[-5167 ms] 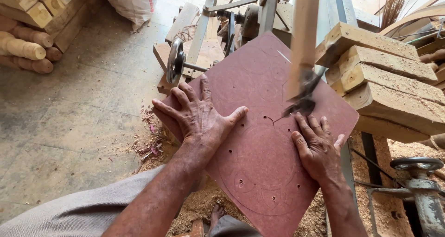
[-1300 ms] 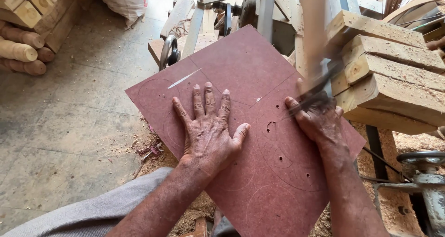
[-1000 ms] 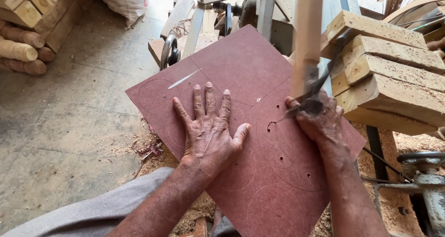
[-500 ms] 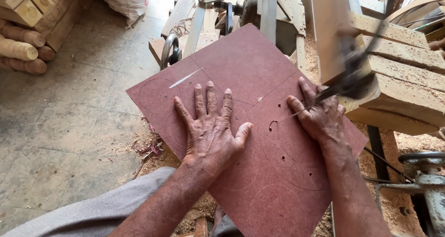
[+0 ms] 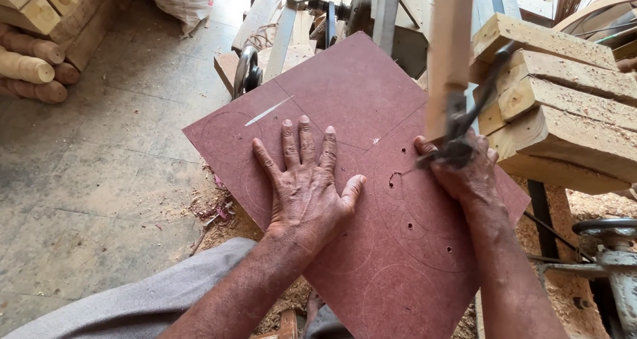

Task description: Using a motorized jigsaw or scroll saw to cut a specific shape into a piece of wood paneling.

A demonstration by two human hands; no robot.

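Observation:
A reddish-brown hardboard sheet [image 5: 345, 100] with scribed circles and small drilled holes lies tilted across a saw machine. My left hand [image 5: 305, 186] presses flat on its middle, fingers spread. My right hand [image 5: 464, 173] rests on the sheet's right part, fingers down beside the moving saw arm [image 5: 450, 54] and its dark blade clamp [image 5: 458, 140]. A short cut with a hole [image 5: 393, 177] shows just left of my right hand. The clamp hides part of my right fingers.
Stacked pale timber blocks [image 5: 564, 100] stand right of the sheet. A metal frame with a pulley wheel [image 5: 244, 70] lies behind it. Turned wooden legs [image 5: 30, 67] pile at far left on the concrete floor. Sawdust lies below; a metal wheel [image 5: 604, 229] sits at lower right.
The sheet has been turned and slid compared with five seconds ago. Over the last second both hands stay pressed on it while the saw arm jitters up and down by my right hand.

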